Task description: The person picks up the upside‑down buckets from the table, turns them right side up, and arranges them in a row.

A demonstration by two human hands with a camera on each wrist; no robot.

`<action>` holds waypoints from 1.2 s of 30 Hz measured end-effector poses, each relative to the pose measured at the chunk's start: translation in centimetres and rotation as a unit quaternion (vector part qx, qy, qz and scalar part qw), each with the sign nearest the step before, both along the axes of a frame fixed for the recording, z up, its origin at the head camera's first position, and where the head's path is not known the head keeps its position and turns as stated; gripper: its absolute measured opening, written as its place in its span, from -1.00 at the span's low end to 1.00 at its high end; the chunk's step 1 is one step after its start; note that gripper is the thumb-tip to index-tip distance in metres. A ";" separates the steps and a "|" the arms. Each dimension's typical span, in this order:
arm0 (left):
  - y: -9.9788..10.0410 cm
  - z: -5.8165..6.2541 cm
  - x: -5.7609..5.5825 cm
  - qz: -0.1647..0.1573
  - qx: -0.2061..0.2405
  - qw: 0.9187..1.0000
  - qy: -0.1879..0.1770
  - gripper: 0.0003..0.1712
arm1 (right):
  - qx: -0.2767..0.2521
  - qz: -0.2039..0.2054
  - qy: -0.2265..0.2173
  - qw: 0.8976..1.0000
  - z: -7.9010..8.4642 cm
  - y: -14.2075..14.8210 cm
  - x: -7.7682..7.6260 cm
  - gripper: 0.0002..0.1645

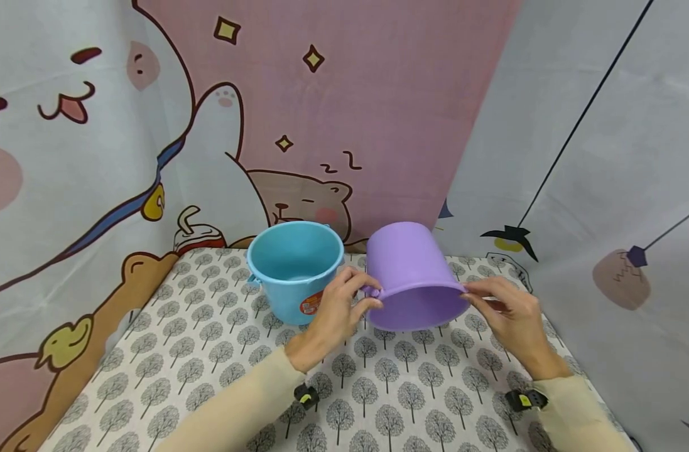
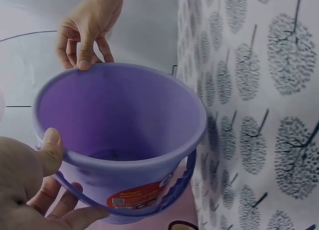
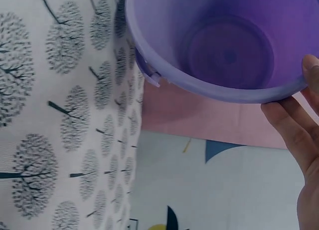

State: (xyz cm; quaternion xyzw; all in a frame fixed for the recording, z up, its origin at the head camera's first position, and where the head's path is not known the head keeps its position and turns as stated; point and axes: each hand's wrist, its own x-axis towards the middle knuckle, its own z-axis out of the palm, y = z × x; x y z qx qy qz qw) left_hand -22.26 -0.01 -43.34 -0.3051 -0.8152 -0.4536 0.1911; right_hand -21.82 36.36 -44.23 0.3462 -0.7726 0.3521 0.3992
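A purple bucket (image 1: 406, 254) is tipped so its mouth faces me, held by the rim from both sides. My left hand (image 1: 337, 309) grips the left of the rim, thumb on the edge in the left wrist view, with fingers by the bucket's handle (image 2: 183, 187). On the opposite side, my right hand (image 1: 509, 317) pinches the rim between thumb and fingers. The inside of the bucket shows nothing but its round bottom (image 3: 230, 53) in the right wrist view. A red label (image 2: 137, 196) is on its outer wall.
A light blue bucket (image 1: 290, 292) stands upright just left of the purple one, partly behind my left hand. Both are over a table covered in tree-print cloth (image 1: 203, 370). Cartoon-printed curtains (image 1: 378, 113) rise behind and at the sides.
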 end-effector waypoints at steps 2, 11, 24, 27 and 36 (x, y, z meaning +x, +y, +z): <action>-0.1 0.4 0.1 -0.002 0.004 1.000 -0.001 -0.69 | 0.003 -0.005 0.003 1.000 0.5 -0.1 0.2 -0.67; -0.6 1.8 0.5 0.002 0.016 1.000 0.001 -0.67 | -0.012 0.010 -0.010 1.000 2.3 -0.8 0.8 -0.41; -1.0 2.5 0.5 0.048 0.013 0.998 0.037 -0.56 | 0.004 -0.057 -0.053 0.997 4.9 -1.9 2.6 -0.49; -1.0 2.6 0.5 0.045 0.020 0.998 0.043 -0.53 | 0.013 -0.076 -0.066 0.995 5.3 -2.2 2.8 -0.42; -1.1 2.3 0.7 0.020 0.049 0.998 0.030 -0.40 | 0.005 -0.097 -0.082 0.992 5.4 -2.6 3.0 -0.47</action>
